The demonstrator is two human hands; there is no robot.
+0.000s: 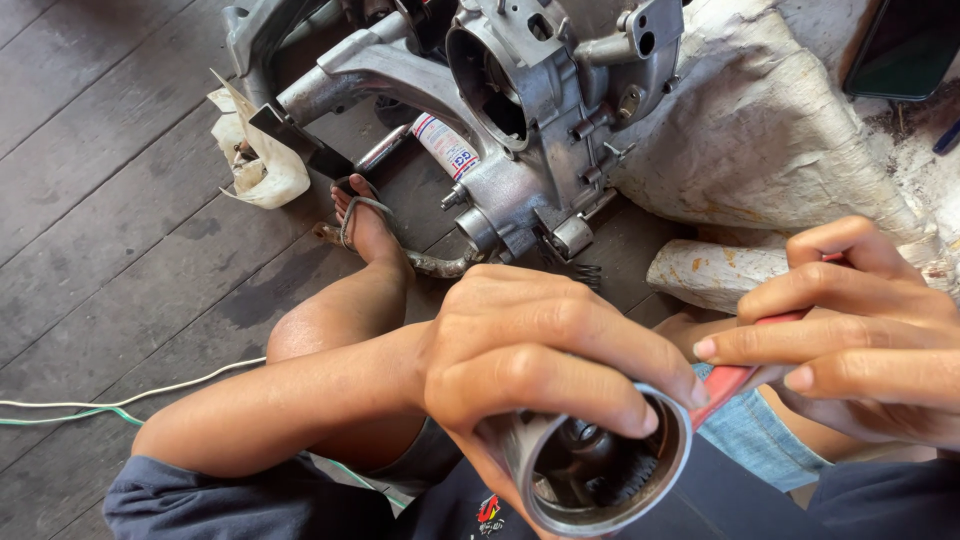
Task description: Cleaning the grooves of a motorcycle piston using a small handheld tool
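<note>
You are gripping a round metal housing [600,465] in your left hand [530,345], fingers curled tight over its rim, thumb below; toothed gears are showing inside its open mouth, just under your fingertips. Your right hand [860,330] is pinching a red-handled tool [735,378], fingers together along the handle, its end touching the housing's rim beside your left index finger. Beyond your knuckles, a grey engine casing [520,110] is lying on the wooden floor [110,230], near your sandalled foot [365,225].

place: repair workshop | signs: bare engine casing [520,110] on wooden plank floor [110,230], loose wires [120,400]
</note>
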